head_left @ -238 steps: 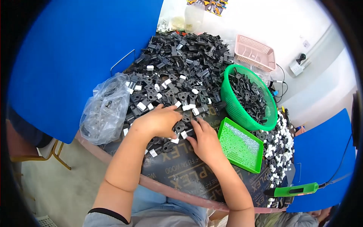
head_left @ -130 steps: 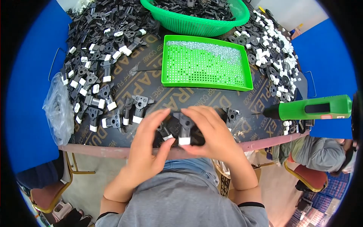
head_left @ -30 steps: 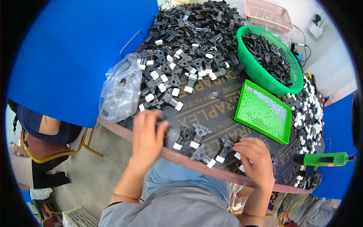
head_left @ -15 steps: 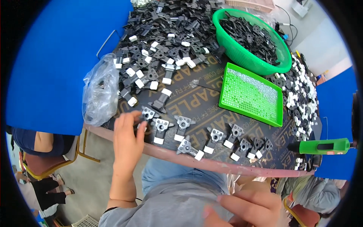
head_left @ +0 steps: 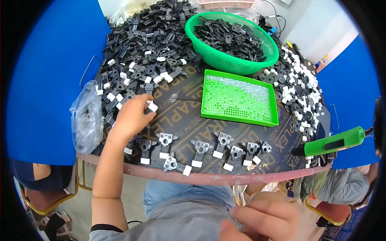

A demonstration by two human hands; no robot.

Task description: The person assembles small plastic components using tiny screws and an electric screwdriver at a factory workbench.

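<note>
Head view: black-and-white part (head_left: pixel 152 106) between left-hand fingers (head_left: pixel 141 105).

View: 1 head-worn fisheye, high above the round table (head_left: pixel 209 178)
Facing: steeply down, person's lap at lower edge
Nearness: close, table fills frame
Edges: straight lines bend near rim

assembly workshop, heaped black plastic parts (head_left: pixel 148 44) (sorting trays (head_left: pixel 239 98))

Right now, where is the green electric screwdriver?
In the head view, the green electric screwdriver lies at the table's right edge, just right of the row of black parts and below the green tray.
</note>
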